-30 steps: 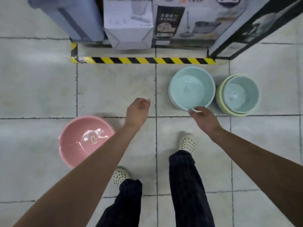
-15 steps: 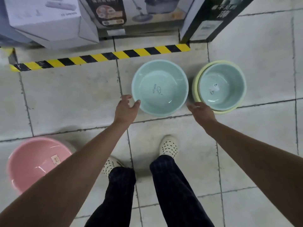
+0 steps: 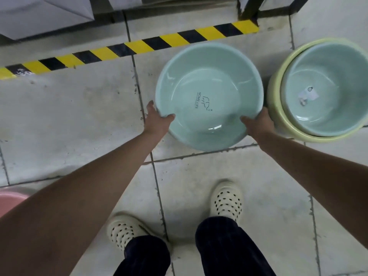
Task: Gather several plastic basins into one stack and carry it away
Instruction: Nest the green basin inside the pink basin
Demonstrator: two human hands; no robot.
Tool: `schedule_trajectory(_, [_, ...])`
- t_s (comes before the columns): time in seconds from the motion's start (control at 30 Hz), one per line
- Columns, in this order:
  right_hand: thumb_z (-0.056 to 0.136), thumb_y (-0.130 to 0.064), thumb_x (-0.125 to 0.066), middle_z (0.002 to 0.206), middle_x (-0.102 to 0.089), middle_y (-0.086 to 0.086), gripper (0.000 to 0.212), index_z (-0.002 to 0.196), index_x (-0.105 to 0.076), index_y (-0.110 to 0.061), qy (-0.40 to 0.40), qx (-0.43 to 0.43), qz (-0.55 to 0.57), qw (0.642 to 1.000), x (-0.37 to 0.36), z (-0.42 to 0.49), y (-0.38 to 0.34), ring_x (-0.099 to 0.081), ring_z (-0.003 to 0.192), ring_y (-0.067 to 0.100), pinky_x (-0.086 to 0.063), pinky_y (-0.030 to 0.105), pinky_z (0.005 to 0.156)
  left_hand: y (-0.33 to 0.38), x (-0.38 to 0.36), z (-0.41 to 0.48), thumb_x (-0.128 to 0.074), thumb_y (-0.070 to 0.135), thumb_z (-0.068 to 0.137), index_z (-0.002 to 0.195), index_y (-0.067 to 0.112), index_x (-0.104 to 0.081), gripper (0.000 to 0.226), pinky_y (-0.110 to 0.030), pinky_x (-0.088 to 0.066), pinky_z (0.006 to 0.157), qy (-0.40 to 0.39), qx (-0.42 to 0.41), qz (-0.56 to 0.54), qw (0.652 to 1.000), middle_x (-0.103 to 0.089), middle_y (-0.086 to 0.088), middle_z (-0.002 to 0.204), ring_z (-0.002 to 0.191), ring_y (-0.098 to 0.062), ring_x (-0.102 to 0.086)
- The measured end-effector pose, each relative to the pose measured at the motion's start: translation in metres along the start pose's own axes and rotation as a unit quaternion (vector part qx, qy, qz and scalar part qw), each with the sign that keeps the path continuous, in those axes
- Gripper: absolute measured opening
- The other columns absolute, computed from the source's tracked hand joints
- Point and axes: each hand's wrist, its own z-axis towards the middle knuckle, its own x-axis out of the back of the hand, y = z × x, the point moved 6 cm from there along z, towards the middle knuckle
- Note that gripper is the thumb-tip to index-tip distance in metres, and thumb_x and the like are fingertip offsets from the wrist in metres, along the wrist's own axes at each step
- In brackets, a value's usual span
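Both hands hold the near rim of the loose green basin (image 3: 209, 92). It is down at the floor (image 3: 69, 116), just left of the yellow basin (image 3: 277, 116), which already has a second green basin (image 3: 328, 92) nested inside. The left hand (image 3: 158, 119) and right hand (image 3: 259, 123) each clamp the rim, thumb over the inside wall and fingers (image 3: 151, 106) wrapped round the outer lip. I cannot tell whether the basin has left the tiles.

The step looks like lifting it to nest into the pair on the right. To do it well:
- Keep both grips level so the thin plastic does not twist.
- Raise it clear of the yellow rim before moving across.
- Centre it over the nested pair.
- Lower it straight so it seats rather than jams tilted.

The pink basin (image 3: 10, 200) at the lower left edge has yet to be collected.
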Motion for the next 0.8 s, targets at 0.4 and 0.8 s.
schedule_trajectory(0.4, [0.063, -0.017, -0.063, 0.109, -0.069, 0.009, 0.059, 0.121, -0.061, -0.024, -0.029, 0.036, 0.138, 0.989, 0.017, -0.029, -0.005, -0.066, 0.098, 0.035, -0.061, 0.05, 0.067, 0.002, 0.016, -0.039, -0.058, 0.006, 0.08, 0.143, 0.017, -0.038, 0.067, -0.033, -0.053, 0.075, 0.012, -0.033, -0.028, 0.999, -0.055, 0.001, 0.113, 0.108, -0.025, -0.056])
schedule_trajectory(0.8, [0.074, -0.012, -0.068, 0.106, -0.069, -0.007, 0.056, 0.128, -0.057, -0.024, -0.108, 0.141, 0.031, 0.984, 0.039, -0.205, -0.134, -0.065, 0.104, 0.023, -0.053, 0.033, 0.079, -0.001, 0.184, -0.204, -0.058, 0.021, 0.069, 0.136, 0.023, -0.049, 0.067, -0.016, -0.049, 0.061, 0.098, -0.021, -0.184, 0.978, -0.065, 0.005, 0.108, 0.09, -0.01, -0.063])
